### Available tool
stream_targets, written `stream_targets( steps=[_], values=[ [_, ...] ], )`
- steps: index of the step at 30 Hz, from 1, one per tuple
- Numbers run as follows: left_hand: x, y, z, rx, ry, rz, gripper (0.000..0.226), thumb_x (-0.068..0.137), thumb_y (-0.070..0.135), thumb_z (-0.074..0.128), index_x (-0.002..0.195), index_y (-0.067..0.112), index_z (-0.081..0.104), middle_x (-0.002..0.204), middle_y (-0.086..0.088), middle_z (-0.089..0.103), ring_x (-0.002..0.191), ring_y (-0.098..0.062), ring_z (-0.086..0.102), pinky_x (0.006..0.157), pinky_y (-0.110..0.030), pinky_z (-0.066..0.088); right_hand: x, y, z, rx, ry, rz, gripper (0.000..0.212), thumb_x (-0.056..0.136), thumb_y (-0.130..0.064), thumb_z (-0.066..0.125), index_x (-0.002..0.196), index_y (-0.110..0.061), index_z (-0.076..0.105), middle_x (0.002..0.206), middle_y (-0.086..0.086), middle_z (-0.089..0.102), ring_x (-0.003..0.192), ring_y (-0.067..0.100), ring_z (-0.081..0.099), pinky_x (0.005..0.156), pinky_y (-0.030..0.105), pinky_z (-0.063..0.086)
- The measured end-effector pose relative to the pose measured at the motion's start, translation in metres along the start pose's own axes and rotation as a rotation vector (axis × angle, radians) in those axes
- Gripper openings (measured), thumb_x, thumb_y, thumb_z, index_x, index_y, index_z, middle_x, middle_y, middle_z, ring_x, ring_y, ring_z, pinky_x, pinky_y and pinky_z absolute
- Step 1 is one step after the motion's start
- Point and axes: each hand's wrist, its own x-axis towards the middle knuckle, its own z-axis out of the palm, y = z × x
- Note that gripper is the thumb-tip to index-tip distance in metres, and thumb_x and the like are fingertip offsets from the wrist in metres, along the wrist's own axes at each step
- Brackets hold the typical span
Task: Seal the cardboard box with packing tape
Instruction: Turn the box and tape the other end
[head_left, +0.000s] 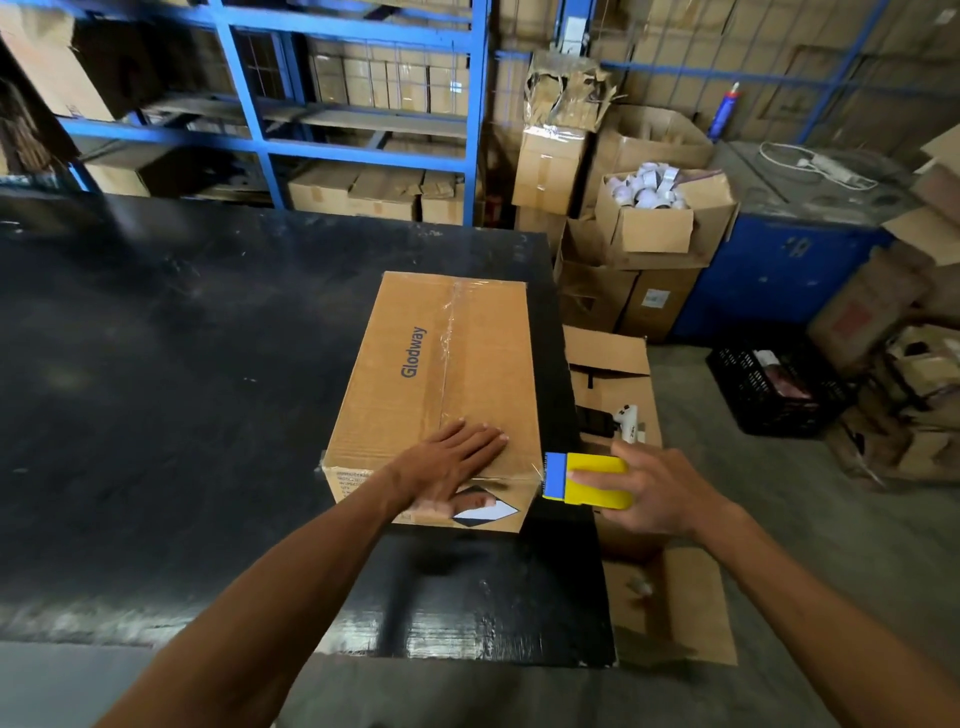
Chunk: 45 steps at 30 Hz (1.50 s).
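Left hand (451, 465) lies flat, open on the brown cardboard box (436, 384) while right hand (655, 491) grips a yellow-and-blue tape dispenser (584, 480) beside its near corner

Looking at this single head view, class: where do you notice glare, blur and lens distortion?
Head view: glare shines off the clear tape along the cardboard box and off the black table near its front edge; the left hand is slightly motion-blurred at the fingers; the wide-angle lens bends the blue shelving and stretches the forearms at the frame's edges.
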Motion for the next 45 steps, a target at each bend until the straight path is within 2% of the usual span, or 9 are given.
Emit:
stream_targets(
  steps=[2,12,18,24,27,32,38,41,45],
  values=[
    [0.017,0.009,-0.004,0.033,0.024,0.005,0.083,0.098,0.066,0.022,0.157,0.007,0.013,0.158,-0.018,0.03,0.146,-0.033,0.027,0.122,-0.05,0.016,-0.002,0.001,0.002,0.022,0.005,0.007,0.071,0.07,-0.053,0.075,0.134,-0.043,0.045,0.092,0.004,0.055,0.072,0.018,0.056,0.051,0.026,0.043],
    [0.039,0.028,0.016,0.068,0.005,0.016,0.073,0.104,0.055,0.014,0.156,0.005,0.006,0.165,-0.015,0.004,0.152,-0.028,0.0,0.123,-0.046,0.011,-0.01,0.006,0.009,0.068,0.006,0.039,0.068,0.076,-0.051,0.069,0.138,-0.047,0.042,0.096,0.004,0.057,0.075,0.021,0.056,0.054,0.031,0.05],
    [0.039,0.03,0.014,0.085,-0.009,0.014,0.072,0.105,0.054,0.017,0.156,0.004,0.005,0.165,-0.015,0.002,0.152,-0.029,-0.002,0.123,-0.046,0.011,-0.023,0.024,-0.009,0.001,-0.023,-0.014,0.059,0.08,-0.061,0.048,0.137,-0.044,0.047,0.097,0.003,0.058,0.071,0.015,0.056,0.053,0.022,0.034],
    [0.038,0.035,0.007,0.034,-0.024,-0.067,0.08,0.103,0.059,0.017,0.155,0.0,0.002,0.163,-0.021,-0.003,0.152,-0.032,-0.005,0.124,-0.046,0.009,-0.002,0.008,0.031,-0.179,-0.176,0.066,0.052,0.072,-0.05,0.069,0.121,-0.034,0.062,0.102,0.012,0.06,0.082,0.028,0.063,0.062,0.036,0.051],
    [0.038,0.035,0.006,-0.001,-0.036,-0.081,0.081,0.102,0.06,0.015,0.155,0.001,0.001,0.163,-0.019,-0.004,0.152,-0.03,-0.007,0.124,-0.044,0.005,-0.017,0.0,0.045,-0.123,-0.163,0.137,0.057,0.053,-0.049,0.084,0.107,-0.034,0.072,0.095,0.011,0.065,0.074,0.025,0.066,0.049,0.03,0.048],
    [0.041,0.039,0.002,-0.069,-0.038,-0.126,0.085,0.098,0.067,0.023,0.156,0.006,0.01,0.165,-0.013,0.004,0.153,-0.025,0.0,0.124,-0.039,0.001,-0.01,-0.016,0.048,0.0,-0.072,0.23,0.061,0.047,-0.045,0.088,0.105,-0.033,0.074,0.084,0.008,0.061,0.06,0.024,0.062,0.043,0.03,0.046],
    [0.061,0.06,0.0,-0.159,0.164,-0.315,0.082,0.087,0.073,0.035,0.134,0.007,0.047,0.141,-0.009,0.046,0.13,-0.027,0.043,0.115,-0.042,0.029,-0.005,-0.022,0.057,0.056,-0.117,0.366,0.055,0.06,-0.049,0.074,0.113,-0.039,0.068,0.091,0.01,0.061,0.063,0.028,0.064,0.048,0.034,0.05],
    [0.064,0.065,0.002,-0.115,0.094,-0.402,0.096,0.084,0.079,0.024,0.147,0.007,0.034,0.151,-0.009,0.036,0.14,-0.027,0.033,0.121,-0.045,0.017,-0.006,-0.022,0.057,0.089,-0.144,0.403,0.054,0.071,-0.05,0.064,0.125,-0.042,0.06,0.103,0.011,0.06,0.081,0.031,0.065,0.062,0.036,0.052],
    [0.063,0.063,0.0,-0.109,-0.042,-0.479,0.105,0.084,0.084,0.009,0.157,0.009,-0.003,0.166,-0.012,-0.004,0.152,-0.027,-0.007,0.122,-0.051,-0.003,-0.008,-0.023,0.058,0.321,-0.103,0.569,0.052,0.08,-0.051,0.058,0.131,-0.046,0.053,0.11,0.007,0.058,0.095,0.03,0.062,0.075,0.037,0.052]
  ],
)
